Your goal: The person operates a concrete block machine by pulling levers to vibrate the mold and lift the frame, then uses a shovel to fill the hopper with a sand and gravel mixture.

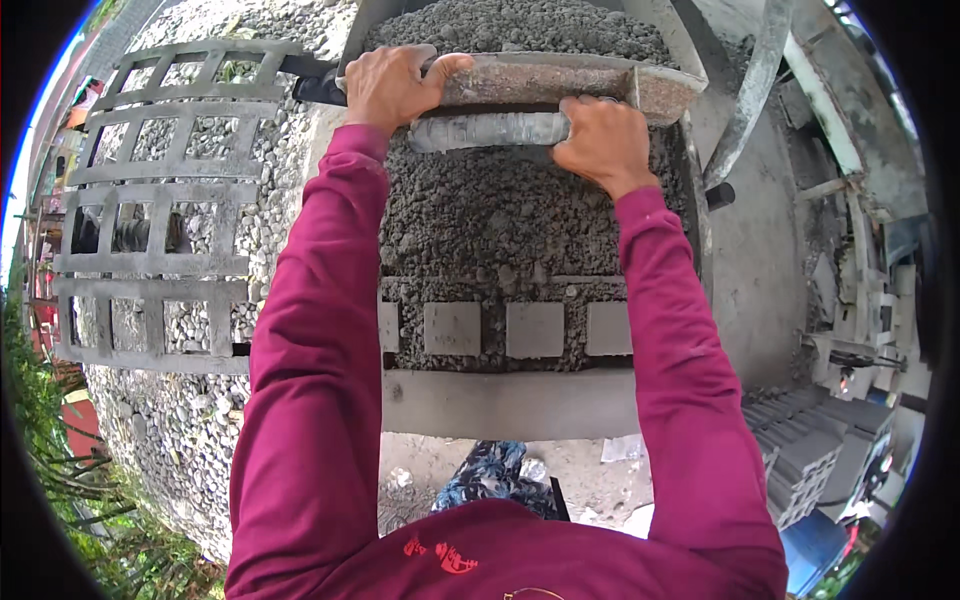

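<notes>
Both my arms, in maroon sleeves, reach forward over a metal trough of damp grey concrete mix (480, 205). A concrete-crusted metal scraper (540, 80) lies across the trough, with a tape-wrapped handle (485, 131) on its near side. My left hand (390, 85) is closed over the scraper's left end, its thumb along the top edge. My right hand (606, 143) is wrapped around the right end of the handle. Nearer me, several square grey blocks (452, 328) sit in a row amid the mix, partly hidden by my forearms. More mix (530, 27) lies beyond the scraper.
A grey metal ledge (510, 402) borders the trough's near side. Slatted grid frames (155, 194) stand at the left over gravel (160, 430). A slanted metal bar (752, 95) rises at the right. Stacked grey hollow blocks (820, 440) stand at the lower right.
</notes>
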Demonstrator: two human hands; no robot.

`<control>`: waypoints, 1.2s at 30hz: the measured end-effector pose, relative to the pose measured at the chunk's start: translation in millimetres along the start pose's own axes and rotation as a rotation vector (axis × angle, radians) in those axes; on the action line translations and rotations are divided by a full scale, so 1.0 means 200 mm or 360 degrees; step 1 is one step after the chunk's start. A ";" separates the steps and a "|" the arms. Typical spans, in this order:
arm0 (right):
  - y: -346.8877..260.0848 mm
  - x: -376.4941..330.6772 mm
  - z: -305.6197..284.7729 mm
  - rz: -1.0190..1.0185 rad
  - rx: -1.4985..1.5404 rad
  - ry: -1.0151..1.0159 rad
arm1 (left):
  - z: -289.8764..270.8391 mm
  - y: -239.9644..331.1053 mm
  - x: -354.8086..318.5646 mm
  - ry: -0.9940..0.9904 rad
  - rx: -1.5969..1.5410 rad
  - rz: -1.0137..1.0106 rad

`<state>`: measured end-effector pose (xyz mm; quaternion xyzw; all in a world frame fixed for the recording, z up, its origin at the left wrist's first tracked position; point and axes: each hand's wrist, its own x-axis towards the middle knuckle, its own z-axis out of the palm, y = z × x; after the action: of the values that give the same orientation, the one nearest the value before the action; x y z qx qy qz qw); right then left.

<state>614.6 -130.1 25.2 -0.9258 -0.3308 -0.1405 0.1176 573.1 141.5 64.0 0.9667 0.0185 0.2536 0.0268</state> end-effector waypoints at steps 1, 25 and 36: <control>0.02 0.11 0.01 -0.0001 -0.0006 0.0026 | 0.03 -0.03 0.10 -0.0075 0.0001 -0.0058; -0.82 -1.80 -0.75 0.0070 0.0197 -0.0811 | -1.09 0.63 -1.78 -0.0417 -0.0329 -0.0075; -0.65 -1.68 -0.58 -0.0236 0.0078 -0.0273 | -0.98 0.64 -1.57 -0.0482 -0.0168 -0.0231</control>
<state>260.1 -263.7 35.6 -0.9042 -0.4106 -0.0610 0.1007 207.0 7.3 89.2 0.9873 0.0707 0.1030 0.0981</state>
